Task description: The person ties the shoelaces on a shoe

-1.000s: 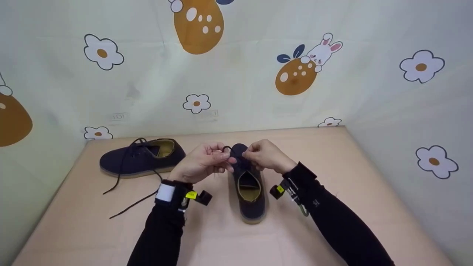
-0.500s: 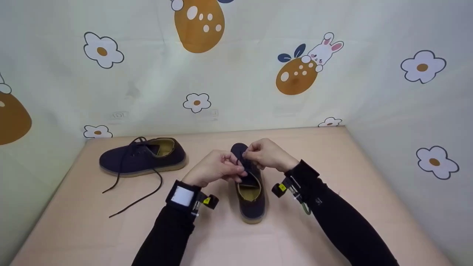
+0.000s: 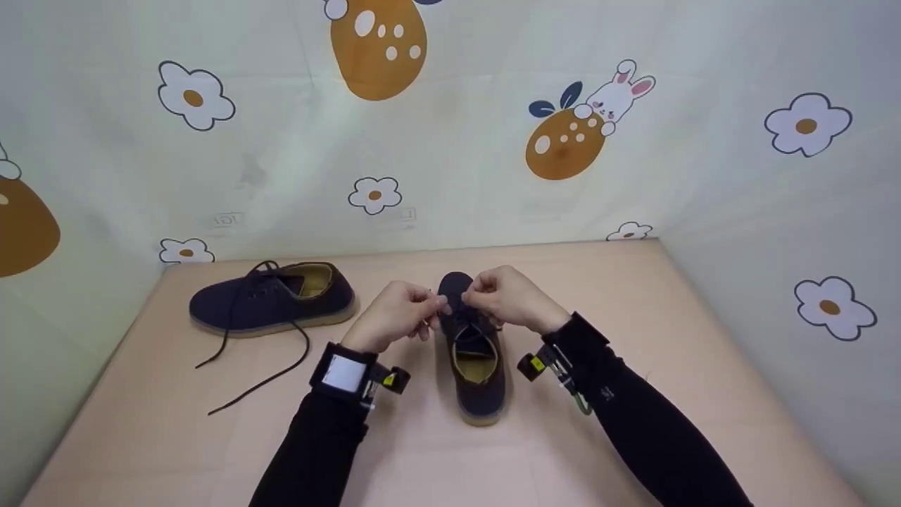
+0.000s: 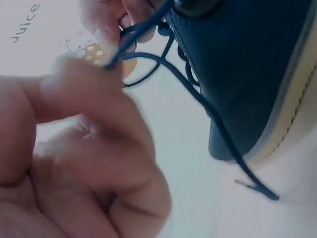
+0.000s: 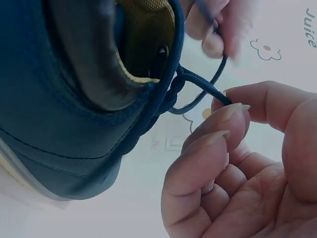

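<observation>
A dark navy lace-up shoe with a tan sole stands on the table, toe pointing away from me. My left hand is beside its toe end and pinches a dark shoelace between thumb and forefinger. From those fingers one length of lace hangs down past the shoe's side. On the opposite side, my right hand pinches another part of the lace with thumb and fingertips, its other fingers curled. Between the hands the lace crosses close over the shoe's tongue.
A matching shoe lies to the left, toe pointing left, its loose laces trailing over the table. Behind stands a pale curtain printed with flowers and rabbits. Each wrist wears a small camera on a black band.
My left hand first moved right and down over the shoe's tongue, then back up and left with lace in its fingers. My right hand has stayed nearly in place.
</observation>
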A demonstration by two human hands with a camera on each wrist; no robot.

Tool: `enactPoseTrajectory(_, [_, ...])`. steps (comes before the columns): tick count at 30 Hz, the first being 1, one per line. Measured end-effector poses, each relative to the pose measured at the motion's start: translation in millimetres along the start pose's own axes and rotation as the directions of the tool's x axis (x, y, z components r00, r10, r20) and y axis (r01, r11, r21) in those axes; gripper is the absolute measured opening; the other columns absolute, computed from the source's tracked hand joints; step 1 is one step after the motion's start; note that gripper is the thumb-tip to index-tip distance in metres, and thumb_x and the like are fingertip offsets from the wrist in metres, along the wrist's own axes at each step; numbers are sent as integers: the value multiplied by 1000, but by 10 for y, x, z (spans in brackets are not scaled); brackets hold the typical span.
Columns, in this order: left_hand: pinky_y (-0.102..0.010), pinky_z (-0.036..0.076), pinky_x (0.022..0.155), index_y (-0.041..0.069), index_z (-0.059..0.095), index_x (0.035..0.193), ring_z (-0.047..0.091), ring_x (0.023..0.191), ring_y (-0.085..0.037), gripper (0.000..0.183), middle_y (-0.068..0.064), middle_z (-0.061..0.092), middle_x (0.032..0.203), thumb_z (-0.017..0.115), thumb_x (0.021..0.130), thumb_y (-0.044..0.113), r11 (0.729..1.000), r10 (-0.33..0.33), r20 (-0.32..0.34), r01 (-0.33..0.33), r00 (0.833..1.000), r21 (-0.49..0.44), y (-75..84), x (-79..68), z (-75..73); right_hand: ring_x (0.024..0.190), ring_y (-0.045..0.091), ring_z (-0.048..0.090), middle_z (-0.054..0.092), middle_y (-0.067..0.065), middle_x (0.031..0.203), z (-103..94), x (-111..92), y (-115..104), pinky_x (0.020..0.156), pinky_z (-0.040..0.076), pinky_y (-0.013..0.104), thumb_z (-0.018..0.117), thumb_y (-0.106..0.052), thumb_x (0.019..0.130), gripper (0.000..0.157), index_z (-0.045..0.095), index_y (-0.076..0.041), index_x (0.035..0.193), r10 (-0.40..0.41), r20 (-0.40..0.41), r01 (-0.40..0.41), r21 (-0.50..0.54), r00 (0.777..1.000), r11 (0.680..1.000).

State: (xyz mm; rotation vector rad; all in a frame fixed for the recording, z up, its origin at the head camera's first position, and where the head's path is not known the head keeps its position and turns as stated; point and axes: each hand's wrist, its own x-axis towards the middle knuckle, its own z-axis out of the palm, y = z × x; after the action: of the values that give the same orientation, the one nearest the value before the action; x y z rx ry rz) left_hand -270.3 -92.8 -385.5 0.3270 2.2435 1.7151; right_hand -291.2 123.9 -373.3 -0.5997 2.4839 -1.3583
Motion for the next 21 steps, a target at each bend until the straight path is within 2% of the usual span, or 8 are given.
enactPoseTrajectory(3, [-18, 43, 47, -9, 70, 104, 60, 50, -9, 26, -9, 71, 74, 55, 102, 13, 993, -28, 6, 28, 1000, -111, 4, 13, 14, 47, 9, 46, 53, -2, 61, 7, -12, 0, 45, 40, 22, 64, -16, 95, 17, 66, -2, 86, -14, -24, 13, -19, 1000, 1000])
enactPoseTrajectory(5, [-18, 44, 46, -7, 70, 103, 61, 50, -9, 25, -11, 73, 78, 55, 102, 12, 991, -42, 29, 46, 999, -129, 5, 10, 29, 47, 9, 47, 53, -2, 60, 11, -20, 8, 45, 39, 21, 64, -15, 95, 16, 66, -3, 85, -15, -48, 14, -31, 999, 999])
enactPoseTrajectory(9, [-19, 43, 45, -4, 73, 94, 57, 48, -8, 25, -12, 72, 73, 59, 100, 15, 1000, -29, 64, 30, 998, -7, 1, 0, 75, 46, 10, 46, 54, -2, 60, 17, -29, 17, 45, 39, 22, 61, -12, 94, 14, 67, -2, 86, 3, -89, -4, -15, 996, 1000])
enactPoseTrajectory(11, [-20, 41, 44, -2, 74, 89, 54, 46, -9, 30, -15, 71, 73, 61, 99, 23, 997, -16, 32, 14, 999, 70, 1, 0, 93, 46, 10, 46, 54, -1, 60, 21, -29, 18, 45, 39, 22, 60, -12, 93, 14, 68, -2, 88, 11, -94, -12, -8, 996, 1000])
enactPoseTrajectory(15, [-21, 39, 43, -1, 72, 82, 52, 44, -10, 38, -17, 69, 71, 62, 99, 31, 995, -3, -77, 11, 997, 104, -30, 29, 101, 46, 9, 47, 56, -1, 62, 32, -31, 15, 45, 40, 22, 61, -13, 93, 13, 67, -3, 89, 17, -79, -19, -20, 997, 1000])
enactPoseTrajectory(19, [-19, 40, 44, -1, 72, 84, 55, 45, -10, 23, -12, 67, 68, 65, 97, 17, 999, -3, -98, 6, 995, 37, -56, 55, 136, 46, 9, 46, 55, -1, 61, 38, -41, 13, 44, 39, 21, 62, -15, 95, 13, 66, -5, 87, 15, -62, -18, -41, 998, 999])
enactPoseTrajectory(21, [-19, 45, 46, -3, 71, 90, 59, 50, -11, 15, -10, 69, 71, 66, 95, 10, 998, 1, -85, -6, 996, -58, -44, 58, 168, 45, 9, 46, 54, -2, 60, 41, -44, 11, 43, 39, 21, 63, -16, 95, 15, 65, -6, 85, 11, -61, -14, -46, 998, 999])
